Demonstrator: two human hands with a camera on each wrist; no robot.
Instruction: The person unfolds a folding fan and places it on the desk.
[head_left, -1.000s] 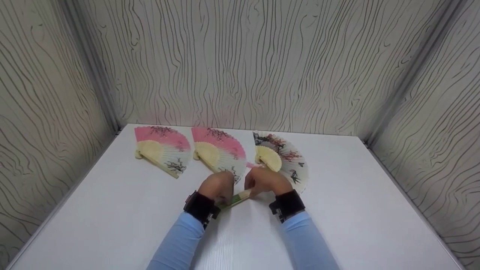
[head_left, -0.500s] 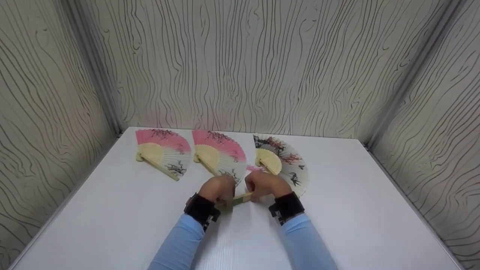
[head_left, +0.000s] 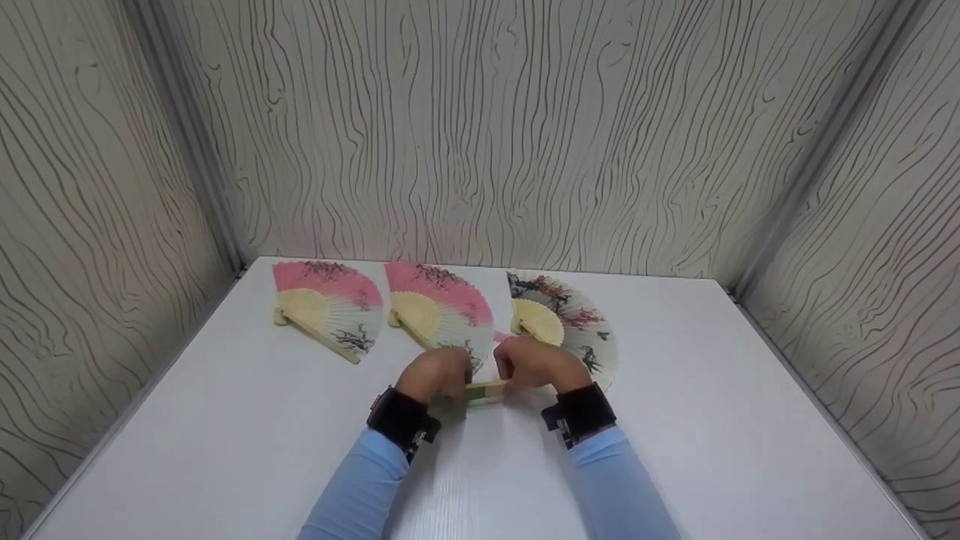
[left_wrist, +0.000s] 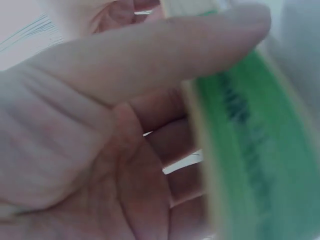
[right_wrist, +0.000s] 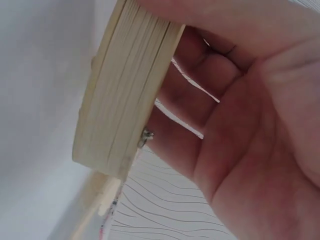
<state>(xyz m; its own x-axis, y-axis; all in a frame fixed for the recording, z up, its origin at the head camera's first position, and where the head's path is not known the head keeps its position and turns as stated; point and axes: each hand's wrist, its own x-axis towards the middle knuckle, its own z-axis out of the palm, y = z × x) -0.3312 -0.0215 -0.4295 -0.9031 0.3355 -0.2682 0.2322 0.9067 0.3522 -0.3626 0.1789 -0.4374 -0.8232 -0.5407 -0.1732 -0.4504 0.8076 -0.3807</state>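
Both hands hold a folded hand fan [head_left: 486, 392] low over the table in the head view. My left hand [head_left: 435, 373] grips its green paper part; in the left wrist view the thumb lies across the green pleats [left_wrist: 260, 150] with the fingers behind. The right hand [head_left: 544, 361] pinches the bamboo end, where the stacked ribs [right_wrist: 125, 85] are closed together and a metal rivet [right_wrist: 145, 136] shows. Just beyond the hands lie a spread pink and white fan [head_left: 442, 296], partly hidden by the left hand, and a spread white fan with a dark and red print [head_left: 577, 319].
Another spread pink and white fan [head_left: 330, 300] lies at the back left of the white table [head_left: 720, 427]. A bit of pink [head_left: 501, 337] shows beside the right hand. Patterned panels [head_left: 480, 135] enclose the back and sides.
The folded fan has turned from a slant, right end higher, to nearly level. Both hands keep hold of it; the spread fans stay in place.
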